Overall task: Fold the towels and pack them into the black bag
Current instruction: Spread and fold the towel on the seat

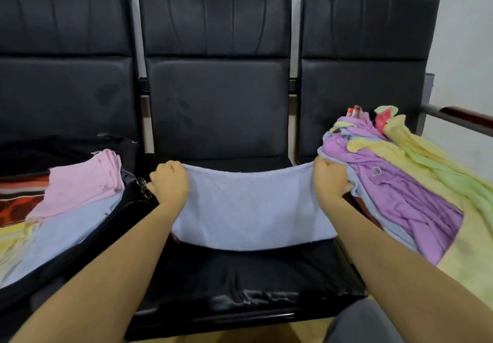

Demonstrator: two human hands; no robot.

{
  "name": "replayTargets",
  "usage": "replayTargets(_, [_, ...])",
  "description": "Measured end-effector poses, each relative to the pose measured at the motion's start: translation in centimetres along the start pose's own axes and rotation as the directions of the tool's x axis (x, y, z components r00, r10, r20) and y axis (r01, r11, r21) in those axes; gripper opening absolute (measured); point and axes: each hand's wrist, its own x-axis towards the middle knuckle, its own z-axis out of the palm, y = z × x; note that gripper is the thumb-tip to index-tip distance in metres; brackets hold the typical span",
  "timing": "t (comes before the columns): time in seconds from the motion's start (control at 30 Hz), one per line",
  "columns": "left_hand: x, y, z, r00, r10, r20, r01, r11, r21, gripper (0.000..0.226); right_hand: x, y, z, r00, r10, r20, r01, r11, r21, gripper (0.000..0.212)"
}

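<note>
three black padded seats, pale wall, wooden-topped metal armrest

Pale blue towel, black seats, pink folded towel, and a purple, yellow, seemingly green-tinged pile.

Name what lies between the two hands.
In the head view, a light blue towel stretches between the left hand and right hand, above the middle seat.
</note>
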Motion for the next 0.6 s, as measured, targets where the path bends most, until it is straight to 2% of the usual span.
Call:
replayTargets(0.13, [0.1,-1.5,1.6,0.988,0.035,0.15,-0.059,0.986,0.159,0.025,1.0,1.8,1.7,0.984,0.112,0.139,-0.104,0.993,-0.063,0.023])
replayTargets(0.23, [0.1,-2.5,2.8,0.972,0.067,0.224,-0.119,0.967,0.227,0.026,1.9,3.4,2.9,0.968,0.117,0.221,-0.101,0.991,-0.083,0.023])
replayTargets(0.4, [0.7,-4.0,5.7,0.92,0.045,0.389,-0.198,0.911,0.363,0.035,2.6,5.7,4.3,0.959,0.033,0.281,0.045,0.962,-0.268,0.036])
replayTargets(0.47, [0.8,-4.5,6.6,0.891,0.026,0.454,-0.249,0.864,0.438,0.034,2.5,5.9,4.6,0.953,-0.01,0.302,0.118,0.932,-0.342,0.032])
replayTargets(0.53, [0.7,-5.0,7.2,0.878,0.067,0.474,-0.332,0.799,0.501,0.033,2.2,6.1,5.0,0.945,-0.068,0.321,0.206,0.884,-0.421,0.016])
replayTargets(0.6, [0.5,-5.5,7.5,0.874,0.145,0.464,-0.411,0.731,0.545,0.045,1.8,6.5,5.5,0.935,-0.14,0.325,0.3,0.802,-0.516,0.016])
